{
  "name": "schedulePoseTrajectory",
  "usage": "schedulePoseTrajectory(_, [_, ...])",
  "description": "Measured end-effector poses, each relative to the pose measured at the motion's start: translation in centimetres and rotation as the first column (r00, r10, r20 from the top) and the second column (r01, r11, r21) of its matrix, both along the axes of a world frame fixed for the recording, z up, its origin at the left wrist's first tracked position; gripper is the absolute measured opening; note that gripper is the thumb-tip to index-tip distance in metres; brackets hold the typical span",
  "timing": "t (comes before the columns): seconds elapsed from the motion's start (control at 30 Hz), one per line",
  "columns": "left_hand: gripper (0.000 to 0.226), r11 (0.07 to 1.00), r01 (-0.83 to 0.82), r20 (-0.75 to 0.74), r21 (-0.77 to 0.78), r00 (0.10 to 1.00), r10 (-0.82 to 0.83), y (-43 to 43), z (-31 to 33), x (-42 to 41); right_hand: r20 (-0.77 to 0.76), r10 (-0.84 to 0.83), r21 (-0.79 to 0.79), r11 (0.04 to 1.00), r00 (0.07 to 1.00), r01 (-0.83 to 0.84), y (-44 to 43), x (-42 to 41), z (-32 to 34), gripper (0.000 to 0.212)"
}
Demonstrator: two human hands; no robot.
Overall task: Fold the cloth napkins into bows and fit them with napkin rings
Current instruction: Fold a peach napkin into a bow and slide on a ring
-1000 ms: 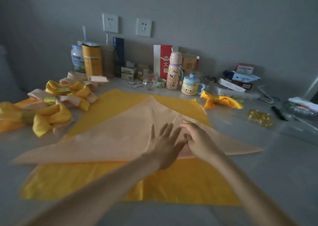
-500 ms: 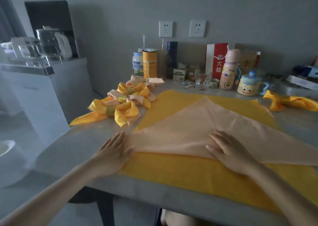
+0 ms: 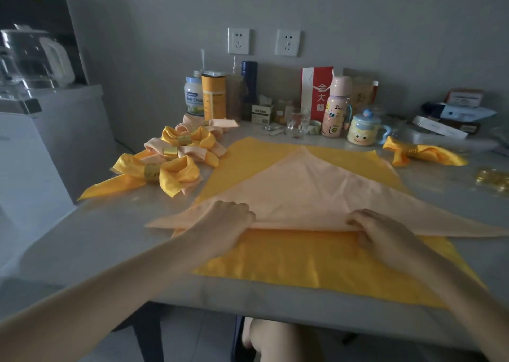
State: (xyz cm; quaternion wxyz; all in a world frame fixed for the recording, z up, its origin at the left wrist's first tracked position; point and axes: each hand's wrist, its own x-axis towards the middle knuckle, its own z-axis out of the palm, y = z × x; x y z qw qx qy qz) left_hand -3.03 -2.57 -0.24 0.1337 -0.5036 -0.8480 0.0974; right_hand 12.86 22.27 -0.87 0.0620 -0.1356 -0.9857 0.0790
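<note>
Flat a moment ago, your left hand [image 3: 228, 218] and right hand [image 3: 382, 232] now both pinch the long edge of the peach triangular cloth napkin [image 3: 297, 193] at mid-frame, probably starting the next fold.

Dim room in flat, greyish light. A plain grey wall [image 3: 371, 17] ran behind a pale grey table [image 3: 110, 237], and two white wall sockets [image 3: 238, 41] sat side by side on it above the table's far edge. At the left stood a white cabinet [image 3: 33, 169], just beside the table, bearing a clear glass kettle [image 3: 33, 56] with a white handle, in front of a dark panel [image 3: 35, 1]. Below the table's near edge showed pale floor tiles [image 3: 198, 339] and a dark table leg [image 3: 148, 331]
</note>
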Motion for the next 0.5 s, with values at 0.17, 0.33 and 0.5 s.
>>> schedulePoseTrajectory(0.17, [0.037,0.995,-0.043,-0.129,-0.095,0.991,0.031,-0.3,0.5,0.1,0.019,-0.064,0.284,0.957,0.998,0.055,-0.4,0.2,0.9,0.039])
schedulePoseTrajectory(0.33, [0.036,0.993,-0.07,0.012,-0.099,0.997,0.072,-4.1,0.9,0.3,0.126,0.094,0.402,0.905,0.988,-0.138,-3.2,2.1,1.7,0.035])
schedulePoseTrajectory(0.5, [0.043,0.981,-0.154,0.661,-0.12,0.725,0.195,-5.5,4.1,0.6,0.3,0.197,-0.145,0.976,0.933,-0.16,-3.3,2.0,3.7,0.078])
